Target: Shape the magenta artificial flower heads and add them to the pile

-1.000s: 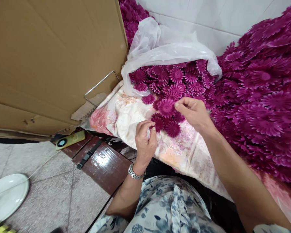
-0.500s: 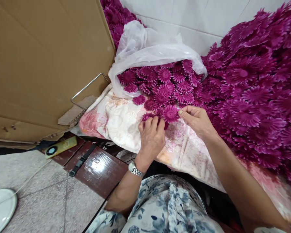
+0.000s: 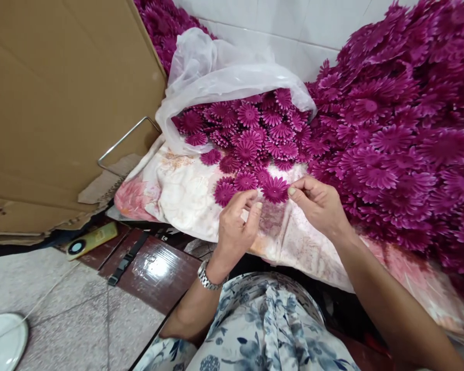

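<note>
My right hand (image 3: 320,206) pinches the petal edge of a magenta artificial flower head (image 3: 275,190) between thumb and forefinger. The flower faces up, above the stained floral cloth (image 3: 193,185). Just left of it is my left hand (image 3: 237,224), with a metal watch on the wrist. Its thumb and forefinger are apart and nothing shows between them; the other fingers curl partly out of sight. A few loose flower heads (image 3: 225,192) lie on the cloth beyond my left fingertips. Behind them, more flower heads spill from a white plastic bag (image 3: 235,85).
A tall heap of magenta flowers (image 3: 398,134) fills the right side. A cardboard box (image 3: 65,103) stands at the left, with a bent metal wire (image 3: 121,141) beside it. Below are a brown wooden box (image 3: 154,268), a yellow device (image 3: 93,241) and a white round object (image 3: 5,340).
My left hand has drawn back from the loose flower heads, and its thumb and forefinger have parted. My right hand still pinches the flower, now slightly lower. The view has shifted a little right.
</note>
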### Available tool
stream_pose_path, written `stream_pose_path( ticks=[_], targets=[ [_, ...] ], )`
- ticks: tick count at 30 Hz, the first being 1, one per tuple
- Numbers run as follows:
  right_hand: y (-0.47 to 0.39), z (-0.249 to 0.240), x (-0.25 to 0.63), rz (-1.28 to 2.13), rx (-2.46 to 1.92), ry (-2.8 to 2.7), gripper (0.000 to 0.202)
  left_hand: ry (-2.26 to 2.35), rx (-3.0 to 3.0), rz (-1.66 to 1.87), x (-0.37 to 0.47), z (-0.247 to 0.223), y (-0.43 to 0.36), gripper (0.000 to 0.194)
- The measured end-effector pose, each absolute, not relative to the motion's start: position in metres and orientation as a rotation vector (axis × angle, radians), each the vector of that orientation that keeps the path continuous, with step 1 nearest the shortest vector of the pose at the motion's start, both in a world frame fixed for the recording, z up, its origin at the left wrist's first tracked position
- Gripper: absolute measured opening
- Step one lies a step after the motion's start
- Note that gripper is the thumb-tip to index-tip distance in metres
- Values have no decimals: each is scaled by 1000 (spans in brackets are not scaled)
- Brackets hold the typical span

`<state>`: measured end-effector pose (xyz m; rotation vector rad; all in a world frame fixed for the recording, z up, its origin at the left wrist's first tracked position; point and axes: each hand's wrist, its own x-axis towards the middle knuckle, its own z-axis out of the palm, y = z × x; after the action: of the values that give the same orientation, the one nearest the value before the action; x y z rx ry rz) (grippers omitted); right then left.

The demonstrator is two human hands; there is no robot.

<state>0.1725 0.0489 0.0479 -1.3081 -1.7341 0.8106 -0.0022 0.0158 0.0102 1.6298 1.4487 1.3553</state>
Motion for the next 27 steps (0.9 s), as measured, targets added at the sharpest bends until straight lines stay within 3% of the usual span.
stream_pose_path(
  ticks=[5,8,13,21,24,27],
  targets=[
    [20,42,180,-120,-1086,-2110,7,933,684,1207,24,21,7,27],
    [3,33,184,-436,-925,-2341,12,776,312,1087,37,25,11,31],
    [-15,25,188,-210,-996,-2379,18,750,249,1205,54,20,15,30],
    [-15,31,202,133,-1097,-2041,16,880,432,1308,65,23,20,61],
    [-1,39,194,277,-1167,-1896,21,882,468,1259,69,22,22,47],
    [30,44,181,431,-1242,-1687,35,901,540,1359,83,23,24,14]
  ],
)
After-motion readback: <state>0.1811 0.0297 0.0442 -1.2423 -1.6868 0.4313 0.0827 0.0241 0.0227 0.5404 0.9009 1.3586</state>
